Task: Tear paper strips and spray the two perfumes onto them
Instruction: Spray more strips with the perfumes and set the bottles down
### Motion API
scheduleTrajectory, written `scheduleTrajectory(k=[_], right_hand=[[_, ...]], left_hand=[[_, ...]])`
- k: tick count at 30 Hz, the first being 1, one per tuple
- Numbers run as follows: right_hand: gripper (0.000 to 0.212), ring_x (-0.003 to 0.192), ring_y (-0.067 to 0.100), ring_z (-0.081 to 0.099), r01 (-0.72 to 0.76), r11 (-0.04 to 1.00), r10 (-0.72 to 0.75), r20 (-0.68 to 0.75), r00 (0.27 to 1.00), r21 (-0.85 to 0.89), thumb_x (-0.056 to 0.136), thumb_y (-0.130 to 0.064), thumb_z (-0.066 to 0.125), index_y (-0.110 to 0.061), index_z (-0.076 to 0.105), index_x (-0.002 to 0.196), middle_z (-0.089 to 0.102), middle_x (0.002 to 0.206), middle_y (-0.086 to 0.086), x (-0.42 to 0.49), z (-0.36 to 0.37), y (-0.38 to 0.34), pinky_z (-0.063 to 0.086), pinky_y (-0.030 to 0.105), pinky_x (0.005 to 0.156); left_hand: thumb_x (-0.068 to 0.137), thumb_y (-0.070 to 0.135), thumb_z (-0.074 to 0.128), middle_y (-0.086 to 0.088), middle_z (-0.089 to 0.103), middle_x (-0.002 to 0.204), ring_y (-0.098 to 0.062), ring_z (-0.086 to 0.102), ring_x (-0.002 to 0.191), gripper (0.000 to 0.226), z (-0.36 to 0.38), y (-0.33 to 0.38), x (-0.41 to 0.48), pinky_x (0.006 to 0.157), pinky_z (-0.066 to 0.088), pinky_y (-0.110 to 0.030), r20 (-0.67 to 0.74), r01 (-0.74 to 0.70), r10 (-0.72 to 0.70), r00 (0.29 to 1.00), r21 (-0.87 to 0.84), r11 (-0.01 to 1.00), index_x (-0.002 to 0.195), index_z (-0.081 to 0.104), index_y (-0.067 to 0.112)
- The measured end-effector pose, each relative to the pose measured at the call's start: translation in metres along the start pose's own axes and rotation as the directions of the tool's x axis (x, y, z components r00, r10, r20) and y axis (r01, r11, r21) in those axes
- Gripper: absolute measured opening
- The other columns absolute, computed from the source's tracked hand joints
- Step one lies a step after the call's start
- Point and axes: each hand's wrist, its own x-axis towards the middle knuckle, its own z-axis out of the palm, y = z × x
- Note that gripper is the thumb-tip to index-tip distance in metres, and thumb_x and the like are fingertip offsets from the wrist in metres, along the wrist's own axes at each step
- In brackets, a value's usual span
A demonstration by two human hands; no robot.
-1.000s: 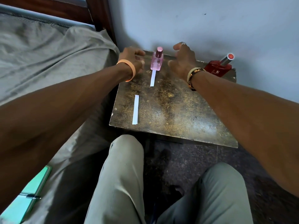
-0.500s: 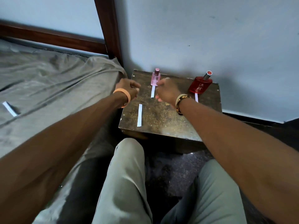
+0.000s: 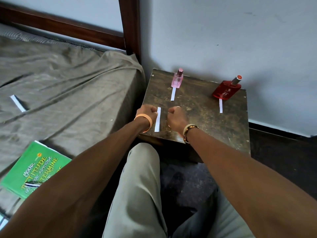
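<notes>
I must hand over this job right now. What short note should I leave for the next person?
Left hand: curled, holds nothing, beside the near strip; contact unclear.
Right hand: curled, empty.
Table: pink bottle and red bottle stand at the back, pink's strip and red's strip before them.
Another strip lies on the bed.
Done: strips torn, laid out.
Left: spraying cannot be judged; probably check, then spray dry strips.
</notes>
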Motion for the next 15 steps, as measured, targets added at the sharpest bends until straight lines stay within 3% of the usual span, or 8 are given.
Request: scheduleTrajectory(k=[3, 6, 10, 12, 15], right_hand=[[0.017, 0.081, 0.033, 0.064, -0.016, 0.997, 0.014, 0.029, 0.999, 0.08, 0.082, 0.0, 0.048, -0.005, 0.064, 0.079, 0.063, 0.08, 0.015, 0.005, 0.007, 0.003, 0.055, 0.047, 0.073], [0.026, 0.076, 0.031, 0.06, -0.035, 0.986, 0.024, 0.071, 0.997, 0.164, 0.082, 0.002, 0.048, -0.012, 0.06, 0.064, 0.061, 0.071, 0.012, 0.005, 0.014, 0.002, 0.054, 0.047, 0.071], [0.026, 0.087, 0.029, 0.068, -0.095, 0.945, 0.076, 0.074, 0.994, 0.313, 0.088, 0.004, 0.046, -0.005, 0.071, 0.092, 0.072, 0.096, 0.015, 0.009, 0.022, 0.004, 0.059, 0.046, 0.082], [0.024, 0.086, 0.024, 0.067, -0.145, 0.905, 0.115, 0.096, 0.989, 0.4, 0.09, 0.003, 0.048, -0.007, 0.068, 0.096, 0.072, 0.099, 0.013, 0.009, 0.021, 0.005, 0.059, 0.044, 0.083], [0.029, 0.089, 0.02, 0.066, -0.234, 0.818, 0.175, 0.16, 0.971, 0.525, 0.092, 0.002, 0.05, -0.006, 0.06, 0.118, 0.07, 0.108, 0.013, 0.008, 0.018, 0.008, 0.057, 0.039, 0.084]], left_hand=[[0.084, 0.011, 0.06, -0.009, 0.072, 0.102, -0.029, 0.067, 0.094, 0.02, 0.007, 0.0, 0.003, 0.089, 0.054, -0.037, 0.017, 0.013, -0.013, 1.0, 0.012, 1.0, 0.1, 0.073, 0.014], [0.082, 0.007, 0.06, -0.011, 0.072, 0.094, -0.028, 0.069, 0.089, 0.018, 0.01, 0.001, 0.005, 0.084, 0.057, -0.038, 0.005, 0.054, -0.053, 0.999, -0.05, 0.997, 0.092, 0.074, 0.014], [0.082, 0.005, 0.063, -0.014, 0.071, 0.096, -0.03, 0.069, 0.087, 0.018, 0.011, 0.002, 0.008, 0.08, 0.059, -0.041, 0.019, 0.148, -0.147, 0.989, -0.154, 0.977, 0.078, 0.067, 0.022], [0.082, 0.002, 0.064, -0.016, 0.07, 0.1, -0.03, 0.069, 0.087, 0.017, 0.011, 0.003, 0.009, 0.077, 0.06, -0.042, 0.026, 0.198, -0.197, 0.98, -0.212, 0.957, 0.093, 0.07, 0.014], [0.086, -0.002, 0.061, -0.015, 0.068, 0.095, -0.024, 0.068, 0.08, 0.028, 0.007, 0.002, 0.01, 0.07, 0.06, -0.035, 0.105, 0.256, -0.235, 0.966, -0.306, 0.917, 0.113, 0.064, 0.003]])
